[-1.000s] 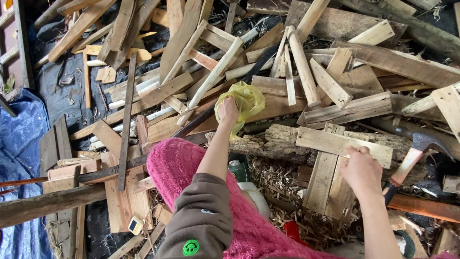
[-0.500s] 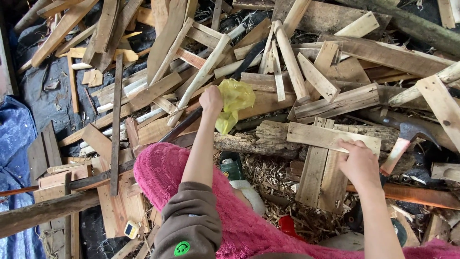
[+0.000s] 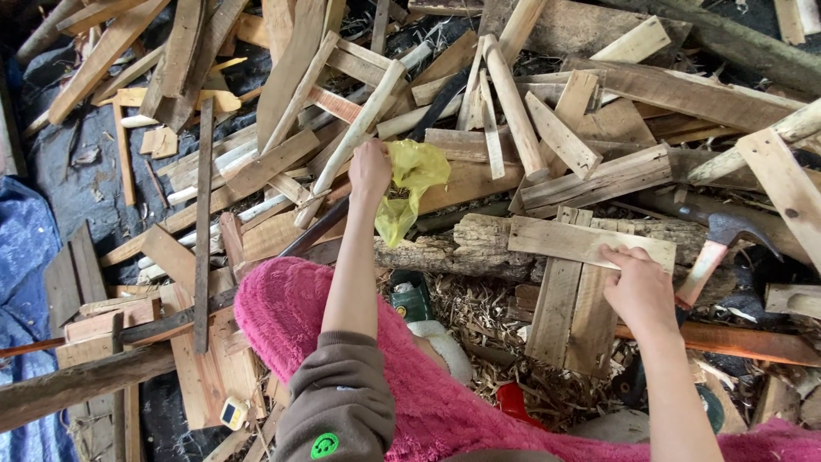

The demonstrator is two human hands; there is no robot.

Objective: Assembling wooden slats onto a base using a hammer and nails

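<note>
- While the left hand [image 3: 370, 168] is raised over the heap of scrap wood, its fingers are pinched shut on the top of a yellow plastic bag [image 3: 412, 186], which hangs crumpled just to the right of and below the hand.
- The right hand [image 3: 637, 287] lies with fingers curled over the near edge of a short pale plank [image 3: 581, 241]; it presses on it, and whether it truly grips it I cannot tell.
- That plank lies crosswise on two upright boards [image 3: 571, 310], just under the right hand.
- Between the two hands runs a rough, weathered log [image 3: 462, 248], directly below the dangling bag.
- Just right of the right hand rests a hammer [image 3: 723, 242] with a dark head and a pale, reddish handle.
- Below the left forearm spreads a pink fuzzy cloth [image 3: 410, 385], and the sleeve [image 3: 338, 402] is grey-brown.
- Well left of the left hand lies a blue tarp [image 3: 26, 257].
- Beyond both hands, loose slats and round sticks [image 3: 513, 94] lie piled at all angles.
</note>
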